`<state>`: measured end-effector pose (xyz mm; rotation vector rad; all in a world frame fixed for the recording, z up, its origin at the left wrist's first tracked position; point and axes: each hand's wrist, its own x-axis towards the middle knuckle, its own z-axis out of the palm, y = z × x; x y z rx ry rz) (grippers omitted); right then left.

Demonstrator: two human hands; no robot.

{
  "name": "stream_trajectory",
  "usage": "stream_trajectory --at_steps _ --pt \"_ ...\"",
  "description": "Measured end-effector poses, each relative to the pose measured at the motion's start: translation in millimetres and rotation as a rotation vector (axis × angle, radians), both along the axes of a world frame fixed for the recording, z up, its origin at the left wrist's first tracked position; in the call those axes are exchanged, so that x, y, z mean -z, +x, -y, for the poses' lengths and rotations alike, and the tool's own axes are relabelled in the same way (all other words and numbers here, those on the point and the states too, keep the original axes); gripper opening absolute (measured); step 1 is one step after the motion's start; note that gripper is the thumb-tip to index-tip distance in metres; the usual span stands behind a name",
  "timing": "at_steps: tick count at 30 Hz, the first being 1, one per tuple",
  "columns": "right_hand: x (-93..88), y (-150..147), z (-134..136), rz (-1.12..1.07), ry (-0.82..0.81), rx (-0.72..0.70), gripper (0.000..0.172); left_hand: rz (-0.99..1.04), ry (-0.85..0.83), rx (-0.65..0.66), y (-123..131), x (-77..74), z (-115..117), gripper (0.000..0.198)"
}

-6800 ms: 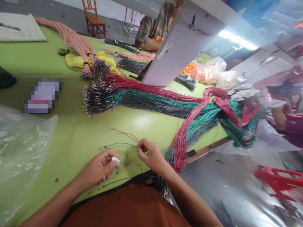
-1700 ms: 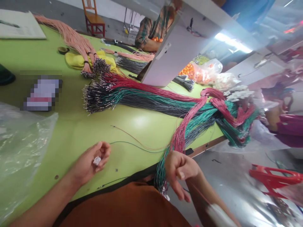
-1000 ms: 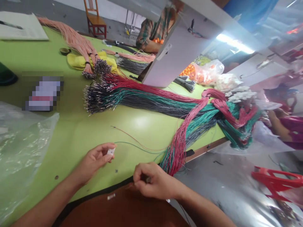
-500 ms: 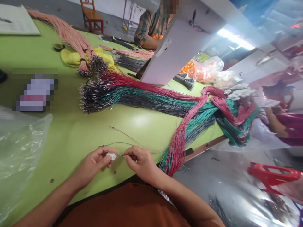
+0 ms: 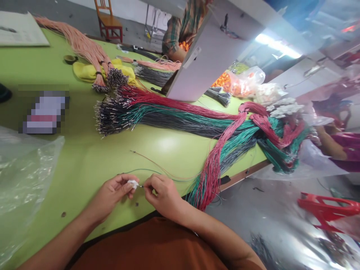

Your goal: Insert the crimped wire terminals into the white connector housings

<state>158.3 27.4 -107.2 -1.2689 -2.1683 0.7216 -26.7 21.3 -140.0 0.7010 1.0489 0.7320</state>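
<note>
Between the thumb and fingers of my left hand (image 5: 119,189) is a small white plastic connector (image 5: 133,184). My right hand (image 5: 160,191) pinches a thin dark wire (image 5: 141,186) close to its metal-tipped end, which meets the connector's right side; how deep the tip sits I cannot tell. Beyond my hands, a loose red wire (image 5: 152,162) and a green wire (image 5: 144,170) lie on the green table (image 5: 92,157). A large bundle of red, green and black wires (image 5: 174,116) stretches across the table, its metal-tipped ends at the left.
Pink wire bundles (image 5: 81,43) rest on a yellow cloth (image 5: 84,71) at the back. A phone (image 5: 43,112) and a clear plastic bag (image 5: 30,176) lie at the left. A pale upright panel (image 5: 194,67) rises behind the wires. Co-workers sit beyond it and at the right.
My right hand has moved slightly left, bringing the wire's tip closer to the white connector. The left hand still holds the connector in nearly the same place.
</note>
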Motion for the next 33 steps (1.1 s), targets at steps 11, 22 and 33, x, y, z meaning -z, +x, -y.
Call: stream_trajectory --at_steps 11,22,33 --pt "4.3 -9 1 0.001 -0.056 -0.039 0.010 -0.028 0.024 0.007 1 1.6 3 0.026" --pt "3.1 10 -25 0.194 -0.142 0.058 0.009 -0.021 0.007 0.066 -1 -1.4 2 0.026" --pt "-18.9 12 -16 -0.069 -0.190 0.061 0.012 -0.010 0.013 0.139 1 -2.7 4 0.027"
